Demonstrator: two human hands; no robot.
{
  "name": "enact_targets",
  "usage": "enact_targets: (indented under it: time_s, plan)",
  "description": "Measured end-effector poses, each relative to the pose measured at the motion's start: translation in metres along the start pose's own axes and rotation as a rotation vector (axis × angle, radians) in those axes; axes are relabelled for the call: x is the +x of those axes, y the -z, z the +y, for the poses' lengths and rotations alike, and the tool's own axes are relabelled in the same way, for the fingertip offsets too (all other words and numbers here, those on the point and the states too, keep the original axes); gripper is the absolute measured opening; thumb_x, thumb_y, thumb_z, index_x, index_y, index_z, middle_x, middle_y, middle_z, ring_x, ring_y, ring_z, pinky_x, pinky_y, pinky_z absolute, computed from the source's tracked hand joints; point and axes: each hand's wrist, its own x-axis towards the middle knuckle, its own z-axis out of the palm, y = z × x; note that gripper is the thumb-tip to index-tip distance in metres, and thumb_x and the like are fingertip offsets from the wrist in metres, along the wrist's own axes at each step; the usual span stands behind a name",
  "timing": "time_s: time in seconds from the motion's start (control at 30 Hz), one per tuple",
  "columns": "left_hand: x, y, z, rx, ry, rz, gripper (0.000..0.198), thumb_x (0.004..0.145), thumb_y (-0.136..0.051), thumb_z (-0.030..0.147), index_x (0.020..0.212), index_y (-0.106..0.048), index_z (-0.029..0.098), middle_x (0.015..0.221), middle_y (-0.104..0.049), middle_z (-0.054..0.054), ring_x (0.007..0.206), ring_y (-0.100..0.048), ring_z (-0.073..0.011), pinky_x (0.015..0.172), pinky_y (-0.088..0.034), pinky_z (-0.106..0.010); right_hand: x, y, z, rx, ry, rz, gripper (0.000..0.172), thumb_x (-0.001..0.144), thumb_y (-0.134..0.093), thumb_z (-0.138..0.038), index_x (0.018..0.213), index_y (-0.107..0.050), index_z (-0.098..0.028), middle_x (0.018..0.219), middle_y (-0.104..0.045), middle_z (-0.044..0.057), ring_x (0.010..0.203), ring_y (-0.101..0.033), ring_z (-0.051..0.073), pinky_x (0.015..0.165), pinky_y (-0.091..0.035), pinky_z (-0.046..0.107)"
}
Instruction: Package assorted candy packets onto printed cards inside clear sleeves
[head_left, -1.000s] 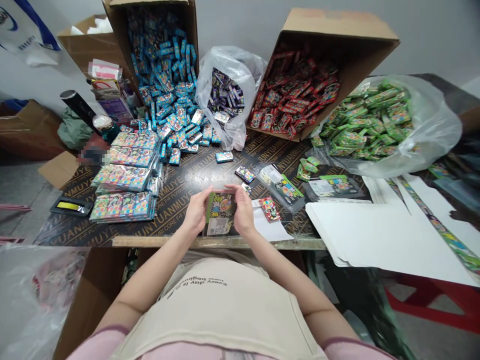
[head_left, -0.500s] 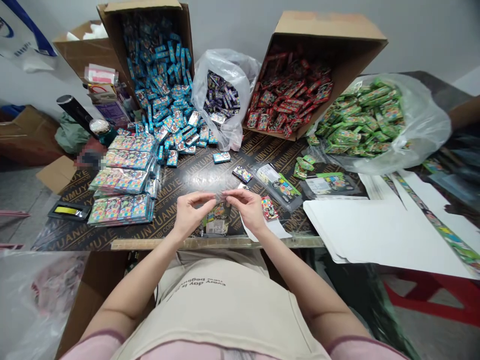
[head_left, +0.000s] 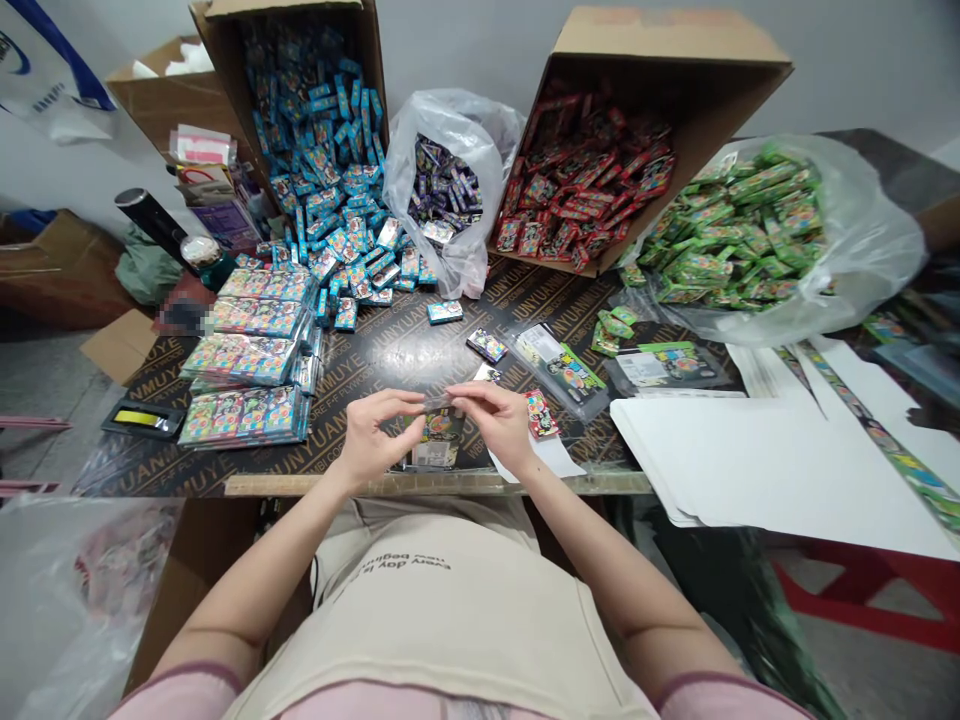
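Note:
A clear plastic pouch with a dark printed front [head_left: 436,452] lies at the table's front edge between my hands. My right hand [head_left: 496,422] pinches its clear top edge between thumb and fingertips. On the other side, my left hand [head_left: 379,435] has its thumb spread from its fingers, the fingertips close to the pouch's top. Whether they touch the film I cannot tell. Just beyond the right hand are a small red box [head_left: 541,414], partly on a white sheet [head_left: 559,458], and a purple-black box [head_left: 487,346]. A blue box [head_left: 445,312] sits farther back.
Stacks of filled clear packs [head_left: 240,415] stand at left. Behind are a carton of blue boxes [head_left: 315,130], a bag of purple boxes [head_left: 442,190], a carton of red boxes [head_left: 585,190] and a bag of green ones [head_left: 750,230]. White sheets [head_left: 750,460] overhang the front right.
My left thumb has come away from the fingers, and the left hand has shifted slightly left. My right hand keeps its pinch at the pouch's top. The view has shifted a little.

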Motion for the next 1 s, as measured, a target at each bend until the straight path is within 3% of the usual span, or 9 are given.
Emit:
enact_targets:
  time_s: [0.13, 0.37, 0.57, 0.73, 0.9, 0.93, 1.0]
  plan:
    - [0.003, 0.003, -0.003, 0.062, -0.021, 0.002, 0.003, 0.07, -0.076, 0.027, 0.07, -0.077, 0.024, 0.08, -0.076, -0.006, 0.074, -0.069, -0.0206, 0.076, -0.053, -0.033, -0.003, 0.003, 0.0, -0.072, 0.107, -0.072, 0.011, 0.077, -0.072, -0.035, 0.083, -0.078, -0.03, 0.093, -0.077, 0.002, 0.088, -0.071, 0.023, 0.088, -0.054, 0.042]
    - [0.019, 0.009, 0.003, -0.005, 0.076, -0.111, 0.01, 0.073, -0.074, 0.031, 0.069, -0.076, 0.022, 0.068, -0.072, -0.004, 0.062, -0.063, -0.0164, 0.059, -0.047, -0.026, 0.012, 0.009, -0.017, -0.125, 0.025, -0.201, 0.014, 0.081, -0.068, -0.034, 0.079, -0.077, -0.024, 0.074, -0.075, 0.002, 0.063, -0.066, 0.018, 0.064, -0.052, 0.032]
    - [0.019, 0.006, 0.004, 0.071, -0.007, -0.103, 0.01, 0.075, -0.071, 0.026, 0.068, -0.076, 0.022, 0.069, -0.072, -0.005, 0.064, -0.064, -0.0164, 0.062, -0.049, -0.026, 0.021, 0.012, -0.016, -0.179, 0.049, -0.257, 0.016, 0.081, -0.067, -0.034, 0.076, -0.077, -0.022, 0.069, -0.073, 0.002, 0.058, -0.064, 0.016, 0.059, -0.051, 0.029]
    - [0.01, 0.006, -0.004, 0.115, -0.053, -0.104, 0.005, 0.071, -0.074, 0.027, 0.072, -0.077, 0.023, 0.085, -0.075, -0.008, 0.075, -0.068, -0.0187, 0.074, -0.052, -0.03, 0.006, 0.015, -0.003, -0.208, 0.168, -0.167, 0.011, 0.082, -0.067, -0.032, 0.084, -0.076, -0.026, 0.089, -0.077, 0.004, 0.081, -0.071, 0.021, 0.079, -0.056, 0.038]
    - [0.008, 0.007, -0.012, 0.065, -0.034, -0.136, 0.009, 0.076, -0.071, 0.03, 0.075, -0.077, 0.025, 0.089, -0.076, -0.008, 0.078, -0.069, -0.0188, 0.076, -0.054, -0.03, -0.011, 0.022, 0.017, -0.215, 0.241, -0.12, 0.013, 0.086, -0.063, -0.034, 0.09, -0.073, -0.028, 0.103, -0.074, 0.007, 0.098, -0.069, 0.024, 0.094, -0.052, 0.045]
    - [0.01, 0.009, -0.013, 0.058, -0.028, -0.124, 0.009, 0.076, -0.07, 0.03, 0.075, -0.077, 0.025, 0.088, -0.076, -0.008, 0.078, -0.07, -0.0188, 0.076, -0.054, -0.03, -0.012, 0.022, 0.021, -0.195, 0.215, -0.118, 0.018, 0.086, -0.063, -0.037, 0.098, -0.072, -0.028, 0.111, -0.072, 0.007, 0.104, -0.067, 0.024, 0.097, -0.05, 0.046]
    - [0.014, 0.018, -0.014, 0.044, -0.01, -0.025, 0.008, 0.075, -0.071, 0.03, 0.074, -0.077, 0.025, 0.085, -0.076, -0.006, 0.078, -0.07, -0.019, 0.077, -0.054, -0.031, -0.015, 0.019, 0.03, -0.132, 0.12, -0.117, 0.043, 0.082, -0.067, -0.043, 0.123, -0.061, -0.028, 0.131, -0.061, 0.01, 0.113, -0.063, 0.025, 0.101, -0.048, 0.046]
